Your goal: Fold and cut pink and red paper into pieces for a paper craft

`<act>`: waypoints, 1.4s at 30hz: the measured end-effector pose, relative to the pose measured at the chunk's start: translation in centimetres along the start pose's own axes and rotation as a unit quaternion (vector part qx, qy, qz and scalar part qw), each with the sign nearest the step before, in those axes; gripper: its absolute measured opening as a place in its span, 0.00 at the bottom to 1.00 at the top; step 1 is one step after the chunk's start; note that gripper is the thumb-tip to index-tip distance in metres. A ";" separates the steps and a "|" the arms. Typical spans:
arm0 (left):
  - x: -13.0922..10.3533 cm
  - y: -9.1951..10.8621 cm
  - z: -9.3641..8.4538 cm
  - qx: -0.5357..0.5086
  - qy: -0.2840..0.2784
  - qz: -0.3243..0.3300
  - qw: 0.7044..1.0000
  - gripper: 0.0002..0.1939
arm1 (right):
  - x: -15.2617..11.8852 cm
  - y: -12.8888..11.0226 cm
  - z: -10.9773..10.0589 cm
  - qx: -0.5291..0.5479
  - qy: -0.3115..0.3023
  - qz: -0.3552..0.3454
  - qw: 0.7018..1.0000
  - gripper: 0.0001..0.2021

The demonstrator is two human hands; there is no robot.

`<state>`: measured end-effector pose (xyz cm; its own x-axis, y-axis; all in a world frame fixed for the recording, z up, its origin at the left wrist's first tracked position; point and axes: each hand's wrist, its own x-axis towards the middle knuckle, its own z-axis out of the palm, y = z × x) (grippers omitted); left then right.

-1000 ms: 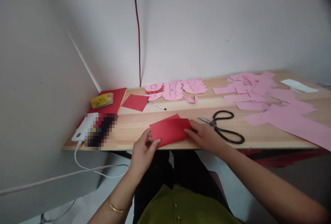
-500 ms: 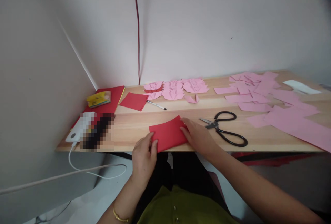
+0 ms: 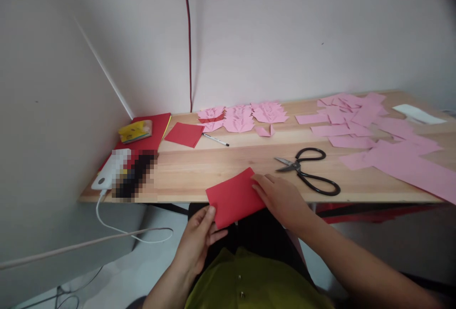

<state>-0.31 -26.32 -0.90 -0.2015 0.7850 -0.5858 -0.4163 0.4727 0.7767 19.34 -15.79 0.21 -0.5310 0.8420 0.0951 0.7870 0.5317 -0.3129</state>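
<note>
Between my two hands is a piece of red paper [image 3: 235,199], held at the front edge of the table and partly over my lap. My left hand [image 3: 201,233] pinches its lower left corner, thumb on top and fingers beneath. At the right edge, my right hand [image 3: 280,199] grips the sheet, its thumb hidden from view. Black-handled scissors [image 3: 297,166] lie with blades parted just beyond my right hand. Another piece of red paper [image 3: 184,134] rests farther back, with a pen [image 3: 215,140] beside it.
Pink paper cutouts [image 3: 238,118] lie along the wall. Pink scraps [image 3: 351,114] and a larger pink sheet [image 3: 416,166] cover the right side. At left are a yellow packet [image 3: 135,131] on red sheets [image 3: 160,126] and a white device [image 3: 110,171] with a cable [image 3: 98,211].
The red paper has come toward me, off the tabletop and over the edge. My left hand has shifted down to its lower corner, and my right hand has moved with it.
</note>
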 end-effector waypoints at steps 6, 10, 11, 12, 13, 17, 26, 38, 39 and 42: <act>0.7 -0.1 1.1 -0.101 -0.009 -0.009 0.995 0.21 | -1.8 0.1 0.6 0.127 0.076 -0.022 0.989 0.15; 0.6 -0.3 0.5 -0.065 0.008 0.091 0.994 0.20 | -2.5 0.4 0.5 0.243 0.127 0.070 0.959 0.21; 0.6 -0.3 0.3 -0.060 0.007 0.103 0.993 0.20 | -2.5 0.4 0.3 0.265 0.123 0.094 0.952 0.22; 0.5 -0.2 0.3 -0.056 0.005 0.108 0.993 0.20 | -2.4 0.3 0.1 0.282 0.114 0.111 0.946 0.22; 0.5 -0.1 0.2 -0.053 0.005 0.110 0.992 0.21 | -2.2 0.2 -0.1 0.294 0.103 0.121 0.943 0.21; 0.3 0.4 0.5 -0.037 0.008 0.123 0.992 0.21 | -1.5 -0.4 -0.9 0.343 0.059 0.097 0.932 0.14; 0.1 1.4 1.1 -0.017 -0.012 0.152 0.988 0.20 | -1.4 -0.3 -1.1 0.394 0.065 0.082 0.913 0.15; 0.3 2.1 1.2 0.035 0.009 0.185 0.982 0.14 | -1.5 0.5 -0.3 0.397 0.070 0.085 0.911 0.17; 0.3 2.1 1.2 0.040 0.010 0.188 0.981 0.14 | -1.5 0.5 -0.3 0.398 0.068 0.085 0.911 0.17; 0.3 2.1 1.1 0.046 0.007 0.195 0.980 0.13 | -1.5 0.4 -0.4 0.402 0.067 0.087 0.909 0.17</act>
<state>-0.23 -24.65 0.83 -0.3418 0.9076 -0.2437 -0.2234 0.1734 0.9592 20.61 -16.82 0.26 -0.3350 0.9393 0.0741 0.3433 0.1949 -0.9188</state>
